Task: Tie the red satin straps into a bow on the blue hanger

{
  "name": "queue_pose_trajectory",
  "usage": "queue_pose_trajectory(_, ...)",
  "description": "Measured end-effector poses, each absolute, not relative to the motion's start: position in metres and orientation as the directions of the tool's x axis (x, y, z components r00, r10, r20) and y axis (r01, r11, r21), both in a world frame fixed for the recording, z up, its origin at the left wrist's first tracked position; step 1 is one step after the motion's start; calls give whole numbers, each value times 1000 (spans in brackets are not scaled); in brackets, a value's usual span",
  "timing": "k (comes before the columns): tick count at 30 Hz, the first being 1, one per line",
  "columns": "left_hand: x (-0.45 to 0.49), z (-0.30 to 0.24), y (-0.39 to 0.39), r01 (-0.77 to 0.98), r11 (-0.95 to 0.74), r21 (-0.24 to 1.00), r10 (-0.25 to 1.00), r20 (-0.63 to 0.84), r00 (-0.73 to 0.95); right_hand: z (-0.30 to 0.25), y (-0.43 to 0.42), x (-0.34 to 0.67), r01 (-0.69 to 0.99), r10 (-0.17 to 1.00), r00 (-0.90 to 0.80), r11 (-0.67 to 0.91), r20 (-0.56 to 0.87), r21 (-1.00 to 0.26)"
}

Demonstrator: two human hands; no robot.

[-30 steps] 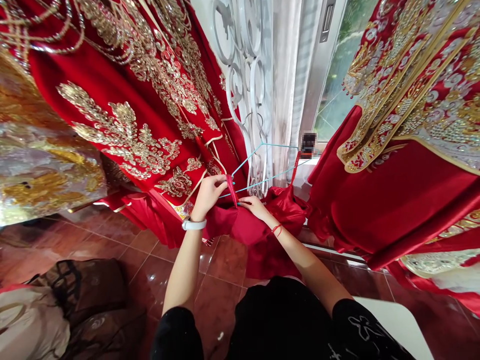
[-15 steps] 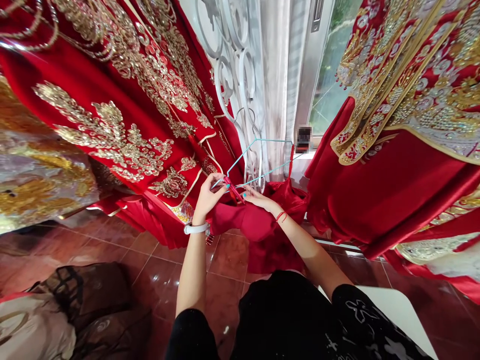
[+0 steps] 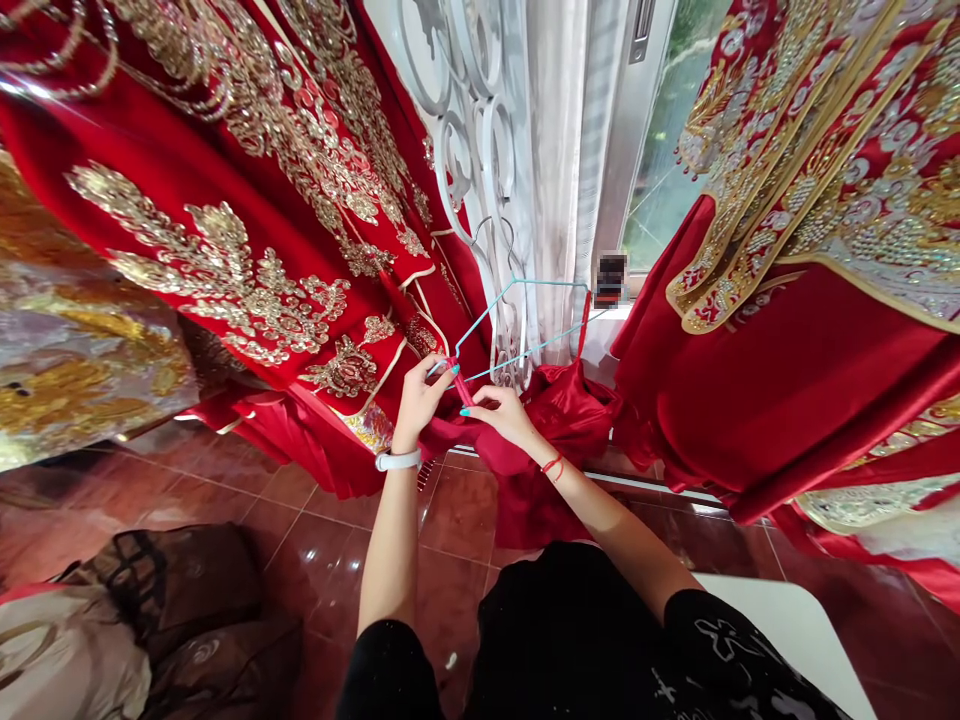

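Note:
A light-blue wire hanger (image 3: 551, 283) hangs by its hook near a white scrollwork frame. From it hangs a red satin dress (image 3: 577, 400), one strap looped over the hanger's right end. My left hand (image 3: 421, 400) is closed at the hanger's left end, pinching the top of the dress's left strap (image 3: 462, 384) there. Lower down on that same strap, my right hand (image 3: 504, 415) has thumb and fingers pinched together. Part of the dress bodice is hidden behind my hands.
A red gown with gold beading (image 3: 277, 290) hangs close on the left, and another embroidered red garment (image 3: 750, 400) on the right. The white scrollwork frame (image 3: 454, 150) stands ahead. Dark bags (image 3: 180, 580) lie on the tiled floor; a white seat (image 3: 780, 620) is at lower right.
My right hand has turned and come onto the strap, its fingers now pinched rather than stretched out. The strap is pulled straighter; my left hand stays at the hanger's end.

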State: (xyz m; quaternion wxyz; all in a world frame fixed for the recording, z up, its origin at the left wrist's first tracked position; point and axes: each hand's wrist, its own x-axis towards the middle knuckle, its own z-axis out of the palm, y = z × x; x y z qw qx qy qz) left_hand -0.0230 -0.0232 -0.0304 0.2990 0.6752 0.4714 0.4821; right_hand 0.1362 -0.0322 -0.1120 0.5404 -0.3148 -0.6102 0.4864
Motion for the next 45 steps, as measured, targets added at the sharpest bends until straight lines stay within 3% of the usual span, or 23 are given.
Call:
queue_pose_trajectory(4,-21,-31,-23,337,-372,865,928,356,111,-113,-28,135,-160,897,-301,288,325,-944)
queue_pose_trajectory(9,-20,-34,-25,369,-403,837,913,394,104,-133,-14,125,-174,968,-179,142,173,-974)
queue_pose_trajectory(13,-25,-37,-21,404,-418,814,903,422,83,-138,-19,138,-155,948,-163,247,272,-957)
queue_pose_trajectory(16,-35,-38,-11,424,-430,797,893,443,74,-141,-23,181,-100,960,-23,275,279,-956)
queue_pose_trajectory(19,-42,-38,0,508,-453,732,874,478,91,-151,-19,250,54,908,321,267,270,-962)
queue_pose_trajectory(21,-41,-39,4,607,-494,622,824,558,98,-163,-17,299,226,852,460,161,251,-961)
queue_pose_trajectory(25,-19,-46,2,722,-531,444,652,758,13,-194,-21,356,495,935,355,-168,21,-853)
queue_pose_trajectory(28,10,-59,-10,707,-561,430,606,795,-2,-211,-29,358,586,950,309,-221,-37,-779)
queue_pose_trajectory(31,45,-80,-30,676,-624,393,617,778,118,-216,-34,349,625,945,327,-222,-7,-749)
queue_pose_trajectory(35,94,-111,-55,599,-721,349,642,663,386,-204,-34,352,608,939,343,-236,-17,-759)
queue_pose_trajectory(38,125,-128,-61,583,-708,399,701,497,512,-186,-35,361,522,926,378,-196,19,-830)
queue_pose_trajectory(45,183,-141,-52,540,-644,542,741,265,617,-142,-45,360,32,891,450,47,57,-998)
